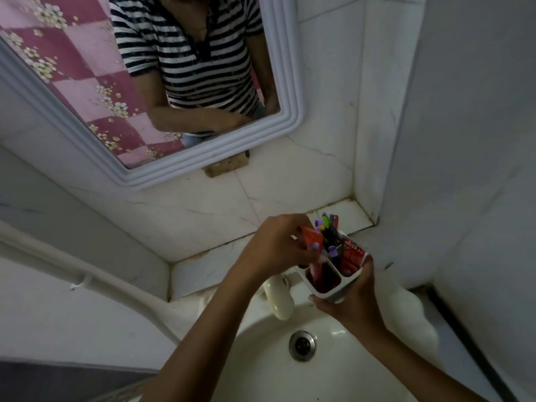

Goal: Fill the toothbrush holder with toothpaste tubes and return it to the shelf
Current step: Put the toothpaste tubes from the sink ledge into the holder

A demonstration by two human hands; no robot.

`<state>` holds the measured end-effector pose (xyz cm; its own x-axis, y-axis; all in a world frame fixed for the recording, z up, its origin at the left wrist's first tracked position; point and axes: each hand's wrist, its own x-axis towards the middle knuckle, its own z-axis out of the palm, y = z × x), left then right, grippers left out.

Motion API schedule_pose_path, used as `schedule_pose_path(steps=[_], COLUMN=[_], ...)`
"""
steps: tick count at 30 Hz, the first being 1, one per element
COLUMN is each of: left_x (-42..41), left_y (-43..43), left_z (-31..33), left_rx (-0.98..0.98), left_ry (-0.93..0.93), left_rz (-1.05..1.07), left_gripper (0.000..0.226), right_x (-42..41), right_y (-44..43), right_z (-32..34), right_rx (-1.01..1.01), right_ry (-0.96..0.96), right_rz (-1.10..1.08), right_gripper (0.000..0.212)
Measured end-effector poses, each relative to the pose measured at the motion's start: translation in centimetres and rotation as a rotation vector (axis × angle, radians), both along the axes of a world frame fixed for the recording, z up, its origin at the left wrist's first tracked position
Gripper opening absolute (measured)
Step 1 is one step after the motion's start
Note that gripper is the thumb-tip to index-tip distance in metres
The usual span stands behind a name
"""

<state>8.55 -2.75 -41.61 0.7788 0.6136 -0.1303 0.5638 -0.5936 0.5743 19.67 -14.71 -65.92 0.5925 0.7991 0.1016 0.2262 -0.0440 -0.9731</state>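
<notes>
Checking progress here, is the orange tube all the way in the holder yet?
Partly in. The left hand grips the tube; its lower end is inside the holder.

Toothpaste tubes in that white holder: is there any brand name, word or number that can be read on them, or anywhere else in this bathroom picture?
No text can be read anywhere.
Orange-red toothpaste tube in the left hand: no readable print.
Red toothpaste tube in the white plastic compartmented holder, held by the right hand: pale marks, too blurred to read.
Toothbrushes: no lettering visible.
</notes>
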Motion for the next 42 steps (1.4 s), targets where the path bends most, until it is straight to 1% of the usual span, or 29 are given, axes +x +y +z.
schedule_pose_path(steps=[1,3,5,7,8,10,12,15,16,18,20,23,25,28,31,32,33,36,38,39,42], left_x=[-0.1,-1.0,-2.7,-5.0,-6.1,-7.8,-8.8,-9.6,-9.9,-10.9,-11.9,-12.4,-12.0,-10.5,-7.9,-7.0,-6.1,-3.7,-2.5,-2.0,-0.9], left_y=[-0.1,0.7,2.2,4.1,5.1,6.6,7.1,6.3,6.0,5.5,5.5,6.0,6.2,6.2,4.8,4.0,3.2,0.7,-0.4,-0.7,-1.0], left_z=[-0.1,-0.2,-0.4,-1.7,-2.8,-5.6,-9.1,-14.0,-15.3,-17.4,-18.6,-17.9,-15.6,-9.9,-3.2,-1.3,0.1,2.2,1.7,1.0,-1.0], left_rx=[-0.024,-0.078,-0.111,-0.073,-0.004,0.104,0.081,0.061,0.068,0.071,0.062,0.078,0.121,0.148,0.137,0.097,0.041,-0.118,-0.153,-0.127,0.033], left_ry=[-0.020,-0.091,-0.181,-0.213,-0.181,-0.018,0.189,0.422,0.473,0.499,0.473,0.385,0.231,-0.092,-0.379,-0.432,-0.444,-0.325,-0.226,-0.170,-0.010], left_rz=[0.003,0.073,0.205,0.339,0.391,0.441,0.456,0.460,0.457,0.467,0.501,0.573,0.630,0.707,0.605,0.546,0.480,0.292,0.196,0.154,0.061], left_gripper=[0.030,0.028,0.027,0.023,0.021,0.020,0.022,0.027,0.029,0.035,0.036,0.023,0.022,0.029,0.032,0.032,0.032,0.032,0.032,0.032,0.030], right_x=[0.1,0.3,0.4,0.7,0.8,1.1,1.4,1.4,1.3,0.7,0.1,-0.4,-0.3,0.0,0.1,0.1,0.1,-0.3,-0.5,-0.6,-0.7], right_y=[-0.1,-0.4,-0.6,-0.7,-0.8,-0.9,-1.1,-1.4,-1.4,-1.3,-1.0,-0.7,-0.6,-0.3,-0.3,-0.3,-0.4,-0.7,-0.7,-0.6,-0.2], right_z=[-0.1,-0.2,-0.1,0.0,0.1,0.2,0.0,-0.3,-0.4,-0.5,-0.4,-0.3,-0.2,0.0,0.1,0.0,-0.2,-0.3,-0.2,-0.1,0.2], right_rx=[-0.005,-0.013,-0.017,-0.016,-0.013,-0.003,0.001,-0.001,-0.004,-0.008,-0.006,-0.008,-0.009,-0.003,0.002,-0.002,-0.009,-0.024,-0.021,-0.017,-0.017], right_ry=[0.002,-0.007,-0.009,-0.010,-0.013,-0.028,-0.037,-0.030,-0.025,-0.014,-0.005,-0.003,-0.014,-0.028,-0.024,-0.020,-0.016,-0.006,-0.024,-0.030,-0.036], right_rz=[-0.003,-0.011,-0.018,-0.026,-0.031,-0.045,-0.062,-0.068,-0.065,-0.054,-0.041,-0.029,-0.026,-0.023,-0.020,-0.024,-0.027,-0.033,-0.030,-0.029,-0.032], right_gripper=[0.147,0.148,0.149,0.149,0.149,0.148,0.147,0.150,0.151,0.150,0.148,0.148,0.148,0.150,0.149,0.150,0.150,0.150,0.148,0.147,0.146])
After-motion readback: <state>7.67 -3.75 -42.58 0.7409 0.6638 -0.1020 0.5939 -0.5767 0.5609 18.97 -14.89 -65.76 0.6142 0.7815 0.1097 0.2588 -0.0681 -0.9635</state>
